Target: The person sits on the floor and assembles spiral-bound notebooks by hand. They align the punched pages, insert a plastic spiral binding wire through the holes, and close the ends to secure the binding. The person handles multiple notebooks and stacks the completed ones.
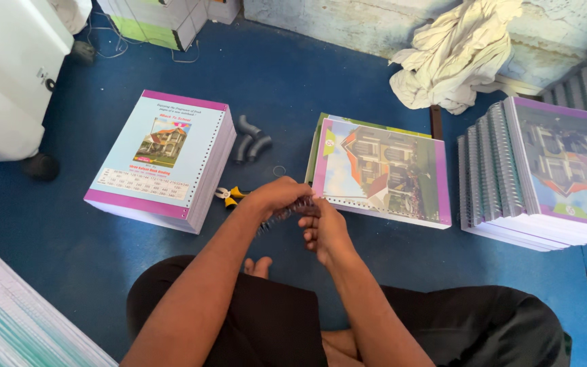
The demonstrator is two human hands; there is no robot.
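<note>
Blue floor (348, 102) lies under everything. Both hands, the left hand (276, 196) and right hand (324, 228), pinch a dark wire coil (283, 214), I think, near the booklet (382, 173). Pliers (229, 196) sit left. Tight fingers could bend the coil, or it could slip.

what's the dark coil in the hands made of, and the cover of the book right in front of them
The dark spiral binding coil, held between the left hand and right hand, looks like thin wire, metal or plastic; its fine, even loops suggest this, but blur leaves it open. The purple-edged book's picture cover looks like printed card under clear glossy film, given its pale sheen.
</note>
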